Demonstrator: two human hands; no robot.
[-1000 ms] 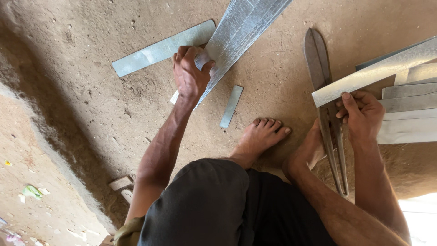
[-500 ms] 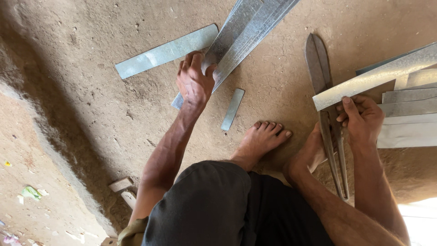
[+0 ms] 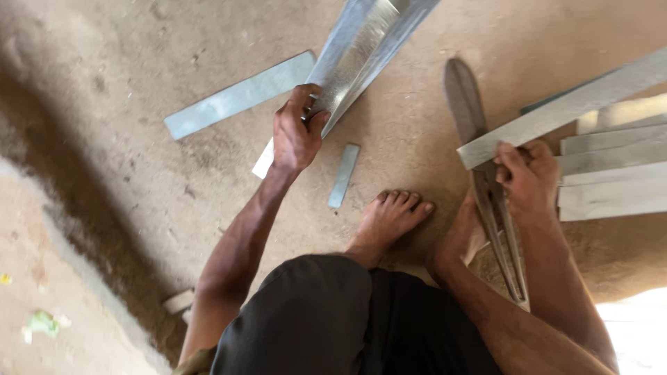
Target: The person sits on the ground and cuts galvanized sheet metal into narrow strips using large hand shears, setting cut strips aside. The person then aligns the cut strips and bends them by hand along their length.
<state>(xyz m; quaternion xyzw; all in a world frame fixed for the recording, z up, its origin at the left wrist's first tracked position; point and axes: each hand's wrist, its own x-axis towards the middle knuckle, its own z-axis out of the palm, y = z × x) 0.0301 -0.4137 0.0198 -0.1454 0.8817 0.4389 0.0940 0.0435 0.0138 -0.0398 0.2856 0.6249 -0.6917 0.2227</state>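
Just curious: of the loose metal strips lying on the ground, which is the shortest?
The small strip beside the bare foot, right of the left hand; the flat strip is much longer.

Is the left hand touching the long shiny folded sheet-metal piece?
Touching. The head view shows the left hand with fingers curled round the lower end of the long shiny folded sheet-metal piece.

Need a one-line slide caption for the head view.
Left hand grips a folded metal sheet; right hand holds a metal strip.
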